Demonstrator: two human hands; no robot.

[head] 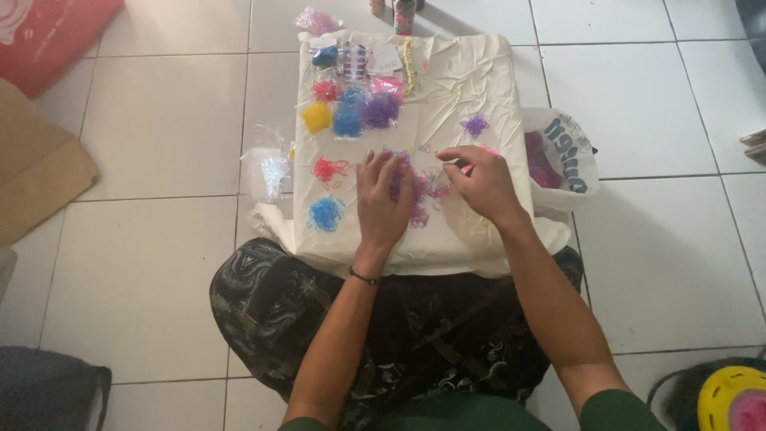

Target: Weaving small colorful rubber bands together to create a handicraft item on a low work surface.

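Fingers (381, 172) of my left hand (383, 203) lie flat and spread out on a heap of tiny purple and pink rubber bands (419, 195). They press down on the heap and do not close around anything. My right hand (483, 183) is just beside it, over the same heap. Its fingers (451, 153) are bent in close together near the thumb, like a pinch. I cannot tell if a little band is caught in there, because it is too small to see.

The heap sits near the front edge of a cream cloth (479, 88) spread on the white tile floor (159, 120), right in front of my crossed legs. To the left of my left hand are a small red bunch (329, 169) and a small blue bunch (325, 213). A little purple bunch (475, 124) lies above my right hand, apart from the others.

Farther back on the cloth are small bags of bands: a yellow one (316, 116), a blue one (347, 120) and a purple one (381, 109), touching side by side. A white plastic bag (570, 156) with pink stuff in it rests at the right edge of the cloth. Clear little bags (270, 168) lie on the floor to the left. I have a dark bracelet (364, 277) on my left wrist.
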